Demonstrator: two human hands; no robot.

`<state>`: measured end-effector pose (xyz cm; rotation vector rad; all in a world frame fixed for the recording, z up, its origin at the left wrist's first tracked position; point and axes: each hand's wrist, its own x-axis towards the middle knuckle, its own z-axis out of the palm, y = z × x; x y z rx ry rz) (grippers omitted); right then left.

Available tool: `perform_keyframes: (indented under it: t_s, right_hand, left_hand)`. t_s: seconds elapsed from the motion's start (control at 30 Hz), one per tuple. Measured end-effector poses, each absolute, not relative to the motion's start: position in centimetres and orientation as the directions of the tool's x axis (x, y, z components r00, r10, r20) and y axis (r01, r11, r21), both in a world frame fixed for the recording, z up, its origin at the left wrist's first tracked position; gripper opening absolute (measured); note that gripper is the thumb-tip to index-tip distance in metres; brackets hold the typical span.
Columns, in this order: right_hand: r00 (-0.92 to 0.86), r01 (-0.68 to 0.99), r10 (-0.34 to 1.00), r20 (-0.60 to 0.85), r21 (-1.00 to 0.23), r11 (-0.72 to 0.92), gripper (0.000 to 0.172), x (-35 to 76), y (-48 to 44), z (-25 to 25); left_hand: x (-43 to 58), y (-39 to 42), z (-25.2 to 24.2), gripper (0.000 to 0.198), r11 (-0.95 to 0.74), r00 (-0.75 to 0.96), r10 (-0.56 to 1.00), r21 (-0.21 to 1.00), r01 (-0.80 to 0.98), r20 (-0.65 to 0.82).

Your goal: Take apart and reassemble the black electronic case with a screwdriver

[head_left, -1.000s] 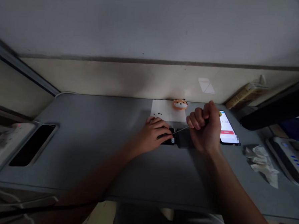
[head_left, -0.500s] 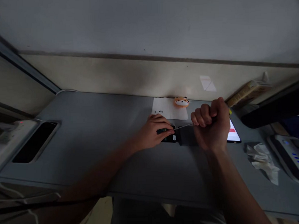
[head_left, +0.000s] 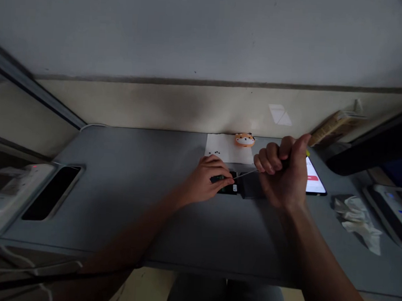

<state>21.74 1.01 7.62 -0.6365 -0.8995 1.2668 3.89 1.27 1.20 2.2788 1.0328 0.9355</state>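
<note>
**Two hands work a thin tool at a small dark device [head_left: 231, 189] on a desk [head_left: 125, 173]**

The device lies around the desk's middle, nearer the back edge, beside a dark flat piece [head_left: 252, 186]. The left hand [head_left: 210, 180] rests over it, fingers bent; whether they pinch anything is unclear. The right hand [head_left: 282, 170] is a fist around the tool [head_left: 245, 174], its shaft slanting down to the left fingertips.

At the back edge, paper [head_left: 227, 148] carries tiny dark bits [head_left: 217, 152], perhaps screws, and a toy [head_left: 244, 140]. The bits suggest some parts are already out; with the tool at the device, work seems unfinished. What remains is hidden under the fingers.
</note>
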Motion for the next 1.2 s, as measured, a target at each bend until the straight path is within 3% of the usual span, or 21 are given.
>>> perform_keyframes:
  t_s: [0.2, 0.33, 0.4, 1.1, 1.2]
  right_hand:
    - [-0.023, -0.547, 0.977, 0.211, -0.821, 0.164, 0.052, 21.5, 1.1, 7.6]
    - [-0.008, -0.535, 0.978, 0.210, -0.827, 0.173, 0.049, 21.1, 1.4, 6.6]
    - [-0.009, -0.512, 0.978, 0.209, -0.841, 0.175, 0.049, 20.8, 1.5, 6.0]
    - [-0.046, -0.460, 0.974, 0.221, -0.871, 0.176, 0.047, 20.6, 2.0, 4.7]
    - [-0.041, -0.486, 0.975, 0.218, -0.857, 0.171, 0.045, 20.7, 2.0, 4.6]
  left_hand:
    - [3.6, 1.8, 0.5, 0.014, -0.598, 0.511, 0.790, 0.609, 0.521, 0.338]
    - [2.9, 2.2, 0.4, 0.063, -0.550, 0.539, 0.811, 0.611, 0.569, 0.227]
    - [2.5, 2.2, 0.5, 0.074, -0.550, 0.576, 0.798, 0.607, 0.574, 0.178]
    - [3.0, 1.7, -0.2, 0.075, -0.657, 0.658, 0.727, 0.481, 0.581, 0.197]
    - [3.1, 1.6, -0.2, 0.068, -0.653, 0.657, 0.729, 0.485, 0.581, 0.194]
